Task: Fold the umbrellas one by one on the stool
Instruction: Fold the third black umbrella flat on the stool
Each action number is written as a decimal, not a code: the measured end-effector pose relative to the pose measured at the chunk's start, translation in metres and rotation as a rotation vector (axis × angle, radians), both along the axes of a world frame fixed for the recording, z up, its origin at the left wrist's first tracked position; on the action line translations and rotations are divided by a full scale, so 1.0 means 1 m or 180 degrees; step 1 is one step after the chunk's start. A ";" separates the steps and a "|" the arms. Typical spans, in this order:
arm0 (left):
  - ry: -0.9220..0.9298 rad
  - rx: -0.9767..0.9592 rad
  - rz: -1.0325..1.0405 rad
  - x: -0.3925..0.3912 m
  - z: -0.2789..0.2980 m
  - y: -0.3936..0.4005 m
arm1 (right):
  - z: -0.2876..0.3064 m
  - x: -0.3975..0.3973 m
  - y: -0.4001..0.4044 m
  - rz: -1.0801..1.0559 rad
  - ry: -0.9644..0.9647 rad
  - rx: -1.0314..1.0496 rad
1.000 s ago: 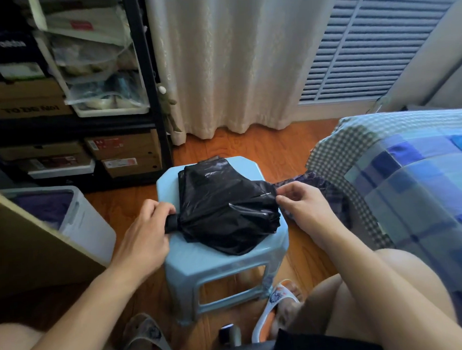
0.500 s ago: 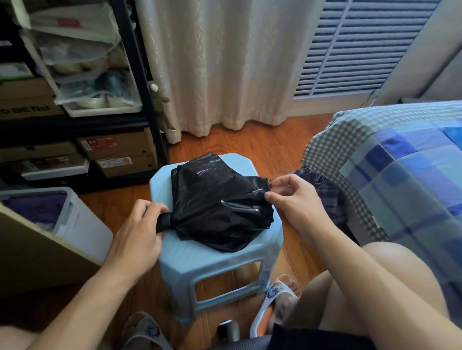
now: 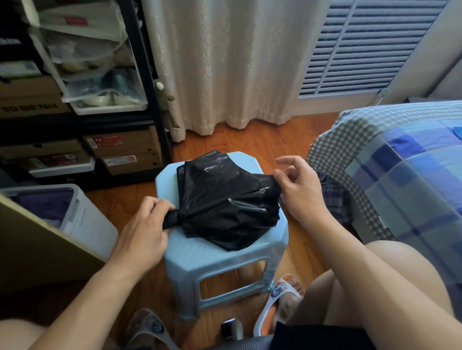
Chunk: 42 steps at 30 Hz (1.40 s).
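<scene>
Black collapsible umbrella (image 3: 225, 201) lay across the seat of a pale blue plastic stool (image 3: 217, 256), canopy loose and bunched, its folds spilling toward the stool's near and right edges; several thin metal rib tips showed at the right end of the bundle. Handle end pointed left, over the stool's left edge. Left hand (image 3: 142, 230) gripped that black handle, fingers curled round it, thumb on the near side. Right hand (image 3: 298, 188) sat at the canopy's right end: thumb and one fingertip met on the fabric edge near the rib tips in what looked like a light pinch, the remaining fingers spread apart and lifted clear; how firmly the fabric was caught could not be told. Stool stood on a wooden floor (image 3: 249, 140), between the person's bare knees. A second umbrella, dark plaid (image 3: 332, 195), lay low to the right of the stool, partly hidden behind the right hand and against the bed. Bed with blue checked cover (image 3: 413, 168) filled the right side. Cream curtain (image 3: 228, 59) hung behind the stool, a louvred panel (image 3: 371, 39) to its right. Black shelving unit (image 3: 153, 86) at left carried cardboard boxes and clear plastic containers. White bin (image 3: 90, 221) with purple contents stood left of the stool. Sandalled feet (image 3: 281, 296) rested by the stool's near legs.
</scene>
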<state>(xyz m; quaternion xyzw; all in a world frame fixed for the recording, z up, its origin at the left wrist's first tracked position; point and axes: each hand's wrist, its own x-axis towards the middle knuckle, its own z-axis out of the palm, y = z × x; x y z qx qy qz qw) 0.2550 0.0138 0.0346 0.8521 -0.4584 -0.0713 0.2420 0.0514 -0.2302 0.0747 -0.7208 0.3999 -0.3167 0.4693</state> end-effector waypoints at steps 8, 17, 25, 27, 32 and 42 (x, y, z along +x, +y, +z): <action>0.0588 -0.0217 0.0210 0.001 0.001 0.002 | 0.013 -0.015 0.019 -0.0225 -0.0105 0.0101; 0.0980 -0.0168 0.0180 -0.005 0.005 -0.011 | -0.005 -0.034 0.022 0.0763 0.0999 -0.0750; 0.0506 -0.0285 0.0328 -0.003 -0.005 -0.013 | 0.072 -0.004 0.047 0.0748 0.0221 0.0000; 0.0088 0.0042 0.0392 -0.003 -0.008 -0.011 | 0.082 0.004 0.051 0.0758 -0.0164 0.0682; -0.0203 -0.0284 0.0863 -0.015 -0.003 -0.017 | 0.096 0.010 0.053 0.1246 -0.0526 0.1209; 0.0899 -0.1706 0.0449 -0.042 0.018 -0.034 | 0.105 0.048 0.031 0.0618 -0.0568 0.1277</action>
